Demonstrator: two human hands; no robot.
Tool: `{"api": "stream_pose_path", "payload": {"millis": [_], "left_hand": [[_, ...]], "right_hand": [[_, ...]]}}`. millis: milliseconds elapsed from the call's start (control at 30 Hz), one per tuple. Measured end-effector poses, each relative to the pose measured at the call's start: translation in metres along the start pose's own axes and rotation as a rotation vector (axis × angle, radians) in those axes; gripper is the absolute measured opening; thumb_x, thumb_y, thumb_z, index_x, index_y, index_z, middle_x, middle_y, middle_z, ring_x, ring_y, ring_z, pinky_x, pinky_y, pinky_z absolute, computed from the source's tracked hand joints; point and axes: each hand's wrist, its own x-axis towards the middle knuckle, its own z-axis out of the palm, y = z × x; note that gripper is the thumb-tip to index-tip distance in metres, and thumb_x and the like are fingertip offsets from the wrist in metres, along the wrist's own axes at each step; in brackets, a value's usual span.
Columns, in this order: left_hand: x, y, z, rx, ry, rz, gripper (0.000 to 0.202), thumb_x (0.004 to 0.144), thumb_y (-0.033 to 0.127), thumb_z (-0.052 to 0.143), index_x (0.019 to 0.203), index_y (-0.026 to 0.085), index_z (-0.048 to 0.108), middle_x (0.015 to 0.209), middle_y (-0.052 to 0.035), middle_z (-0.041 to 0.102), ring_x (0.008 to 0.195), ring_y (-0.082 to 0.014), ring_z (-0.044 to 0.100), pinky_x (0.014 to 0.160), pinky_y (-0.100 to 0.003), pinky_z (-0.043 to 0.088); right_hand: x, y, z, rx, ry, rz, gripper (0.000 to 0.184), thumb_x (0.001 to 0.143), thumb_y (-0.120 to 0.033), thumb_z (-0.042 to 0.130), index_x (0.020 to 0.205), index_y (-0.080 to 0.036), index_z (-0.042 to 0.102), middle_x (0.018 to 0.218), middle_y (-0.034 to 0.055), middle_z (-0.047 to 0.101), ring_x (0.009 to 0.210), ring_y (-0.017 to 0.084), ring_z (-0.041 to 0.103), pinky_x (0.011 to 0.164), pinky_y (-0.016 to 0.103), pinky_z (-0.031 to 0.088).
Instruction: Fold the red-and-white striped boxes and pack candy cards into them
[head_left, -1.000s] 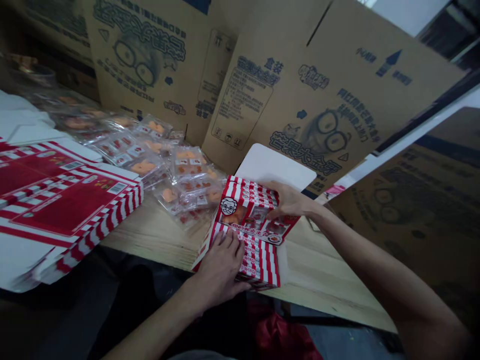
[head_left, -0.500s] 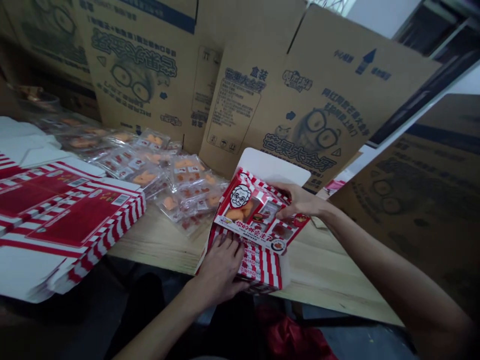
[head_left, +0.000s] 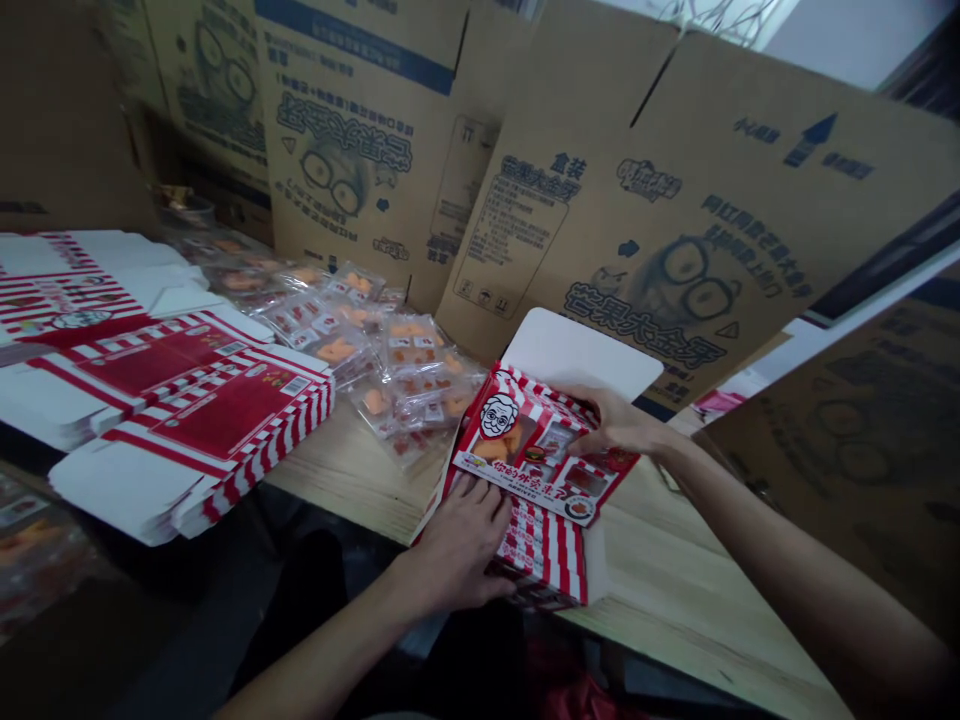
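Observation:
A red-and-white striped snack box (head_left: 517, 475) with clear windows and a cartoon head lies tilted on top of a row of similar striped snack boxes (head_left: 551, 550). These sit in an opened carton whose white flap (head_left: 581, 352) stands up at the back. My right hand (head_left: 615, 425) grips the top box at its far right edge, thumb over its front. My left hand (head_left: 465, 540) is curled over the near left side of the row, its fingertips hidden at the top box's lower edge. The thumb lies along the near side.
Stacks of flat red-and-white boxes (head_left: 232, 405) lie on the wooden table (head_left: 652, 560) at the left. Clear packs of orange pieces (head_left: 409, 345) are heaped beyond them. Large brown cartons (head_left: 525, 220) form a wall behind. More clear packs (head_left: 30, 550) show below left.
My view has turned left, so the scene sits farther right and more flat boxes show. Both hands keep nearly the same places on the boxes; the top box has barely shifted.

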Motion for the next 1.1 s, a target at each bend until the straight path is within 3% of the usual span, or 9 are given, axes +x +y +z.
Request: {"api": "stream_pose_path", "payload": {"millis": [167,333,567,700,967,1100], "left_hand": [[-0.001,-0.003,0.006,0.034,-0.027,0.016,0.087,0.069,0.060,0.067,0.133,0.006,0.044,0.136,-0.0219,0.048,0.132,-0.0392,0.037,0.113,-0.052,0.021],[-0.003,-0.003,0.006,0.032,-0.037,0.014,0.087,0.070,0.059,0.066,0.135,0.007,0.042,0.139,-0.0219,0.046,0.133,-0.0389,0.036,0.113,-0.051,0.022],[-0.003,-0.001,-0.001,-0.005,-0.048,0.001,0.084,0.070,0.056,0.067,0.133,0.005,0.046,0.136,-0.0223,0.049,0.132,-0.0394,0.038,0.113,-0.051,0.024],[-0.003,-0.002,0.002,-0.022,-0.082,-0.014,0.089,0.070,0.057,0.066,0.138,0.004,0.042,0.142,-0.0241,0.044,0.136,-0.0405,0.033,0.114,-0.052,0.022],[-0.003,-0.001,-0.002,-0.009,-0.113,-0.038,0.088,0.071,0.051,0.068,0.140,0.006,0.039,0.145,-0.0246,0.040,0.139,-0.0395,0.030,0.115,-0.051,0.022],[-0.004,0.000,-0.003,0.007,-0.087,-0.033,0.088,0.071,0.055,0.067,0.138,0.006,0.040,0.144,-0.0233,0.042,0.137,-0.0380,0.033,0.114,-0.049,0.024]], "right_hand": [[-0.004,0.014,0.002,-0.217,0.136,-0.058,0.091,0.057,-0.038,0.084,0.139,-0.022,0.047,0.141,0.0094,0.048,0.128,0.035,0.045,0.111,0.052,0.032],[-0.009,0.007,0.004,-0.368,0.136,-0.110,0.089,0.063,-0.040,0.081,0.141,-0.024,0.043,0.137,0.0116,0.048,0.124,0.036,0.048,0.107,0.054,0.036],[-0.010,0.002,0.007,-0.397,0.174,-0.131,0.086,0.065,-0.035,0.079,0.142,-0.024,0.042,0.133,0.0119,0.049,0.120,0.035,0.050,0.104,0.055,0.039],[-0.010,0.001,0.009,-0.402,0.184,-0.144,0.084,0.065,-0.034,0.078,0.141,-0.024,0.042,0.132,0.0119,0.050,0.120,0.035,0.050,0.104,0.055,0.039],[-0.029,0.013,0.049,-0.463,0.232,-0.208,0.101,0.066,-0.038,0.077,0.149,-0.022,0.023,0.143,0.0163,0.037,0.130,0.037,0.038,0.105,0.056,0.037],[-0.037,0.015,0.046,-0.482,0.168,-0.188,0.102,0.065,-0.040,0.079,0.149,-0.024,0.023,0.141,0.0155,0.040,0.128,0.037,0.041,0.104,0.056,0.039]]}}
